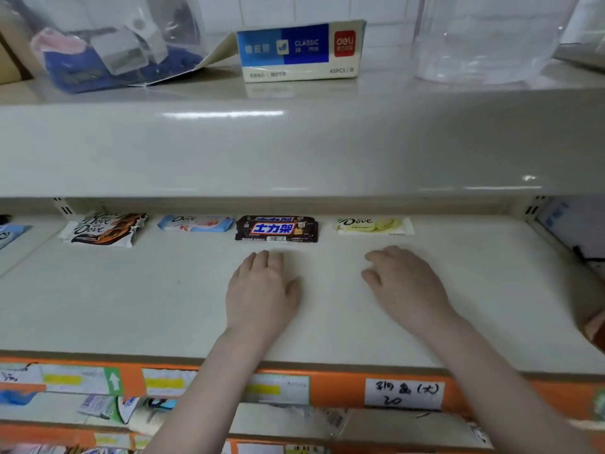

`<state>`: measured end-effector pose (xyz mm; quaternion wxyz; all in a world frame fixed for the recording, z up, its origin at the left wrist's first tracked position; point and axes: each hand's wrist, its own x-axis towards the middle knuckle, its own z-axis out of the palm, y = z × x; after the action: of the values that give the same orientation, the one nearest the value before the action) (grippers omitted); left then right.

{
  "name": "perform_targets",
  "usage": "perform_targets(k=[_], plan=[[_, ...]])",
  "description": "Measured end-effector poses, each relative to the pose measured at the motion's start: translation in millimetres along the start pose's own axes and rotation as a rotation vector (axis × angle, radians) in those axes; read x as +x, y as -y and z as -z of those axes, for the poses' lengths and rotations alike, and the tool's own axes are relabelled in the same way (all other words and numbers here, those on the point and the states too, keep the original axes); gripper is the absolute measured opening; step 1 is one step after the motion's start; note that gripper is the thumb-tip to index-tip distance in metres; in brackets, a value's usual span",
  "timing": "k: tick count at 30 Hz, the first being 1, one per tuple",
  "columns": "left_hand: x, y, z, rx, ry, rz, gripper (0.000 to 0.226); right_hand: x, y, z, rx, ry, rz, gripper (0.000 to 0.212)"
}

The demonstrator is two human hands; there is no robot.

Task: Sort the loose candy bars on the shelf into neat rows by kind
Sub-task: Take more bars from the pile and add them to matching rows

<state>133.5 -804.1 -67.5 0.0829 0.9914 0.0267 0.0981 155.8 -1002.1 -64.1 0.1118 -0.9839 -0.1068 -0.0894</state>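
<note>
Candy bars lie in a line along the back of the white shelf (131, 306). From the left: a stack of brown-and-white Dove bars (103, 229), a light blue Dove bar (196, 223), a stack of dark Snickers bars (276, 229), and a pale yellow Dove bar (375, 226). My left hand (262, 290) rests flat on the shelf just in front of the Snickers stack, fingers apart, holding nothing. My right hand (406, 283) lies flat in front of the yellow Dove bar, also empty.
Another blue wrapper (9, 234) shows at the far left edge. The upper shelf overhangs closely and carries a blue Deli box (299, 50), a plastic bag (108, 44) and a clear container (484, 37). An orange price strip (337, 388) with labels runs along the shelf front.
</note>
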Motion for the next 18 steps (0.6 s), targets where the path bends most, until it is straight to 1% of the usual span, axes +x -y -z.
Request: perform_targets(k=[3,6,10,14,18], plan=[[-22,25,11,-0.015,-0.006,0.021,0.053,-34,48,-12,0.024,-0.043,-0.049,0.033],[-44,69,27,-0.046,-0.035,0.044,0.055,-52,103,-24,0.038,-0.076,-0.059,0.034],[-76,155,49,-0.073,-0.077,0.086,0.055,-62,189,-40,0.012,-0.105,-0.029,0.036],[-108,250,69,-0.045,-0.114,0.113,0.053,-62,287,-57,0.021,-0.104,0.041,0.037],[-133,333,91,-0.049,-0.139,0.178,0.051,-62,372,-70,0.045,-0.09,0.095,0.038]])
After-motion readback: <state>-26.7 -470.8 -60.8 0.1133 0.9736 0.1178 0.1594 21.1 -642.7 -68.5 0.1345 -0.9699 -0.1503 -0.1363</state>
